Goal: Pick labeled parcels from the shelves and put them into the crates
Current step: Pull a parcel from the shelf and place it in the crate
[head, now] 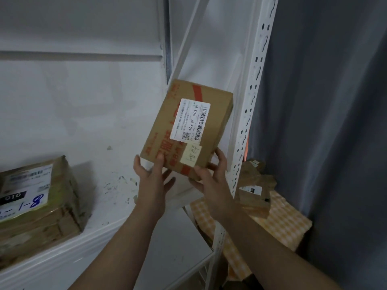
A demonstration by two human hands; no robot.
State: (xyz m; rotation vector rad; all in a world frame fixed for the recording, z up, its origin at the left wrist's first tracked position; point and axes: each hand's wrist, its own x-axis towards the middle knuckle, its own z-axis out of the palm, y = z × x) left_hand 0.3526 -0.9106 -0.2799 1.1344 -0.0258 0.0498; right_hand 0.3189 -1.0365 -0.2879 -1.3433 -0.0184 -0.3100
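Both hands grasp the same parcel by its lower end. The left hand (151, 178) has its thumb laid up the front face near the lower left corner, with the other fingers curled underneath. The right hand (211, 180) takes the lower right corner, thumb on the front edge and fingertips wrapped round the side and back.

The parcel (217, 116) is a flat brown cardboard box. It is held up between the two hands and tilted so that its top leans to the right, with its broad face turned towards the camera. It hangs over the right end of the shelf (100, 126), close to the perforated white upright (252, 97), and only the hands appear to carry it.

On its face sits a white printed label (189, 121) with a barcode, a small square code and the mark "J6-S04" (printed twice). Just below that, a pale yellow note (191, 154) carries handwriting too loose to read. Strips of red tape (199, 91) cross the top and bottom of the box, and red print runs along its left side.

Farther left on the same white shelf lies a second parcel (48, 214), wrapped in tape, with a label marked in blue handwriting.

To the right of the upright, lower down, a few cardboard boxes (254, 183) are piled on an orange checked cloth (287, 222). Behind them hangs a grey curtain (326, 122).
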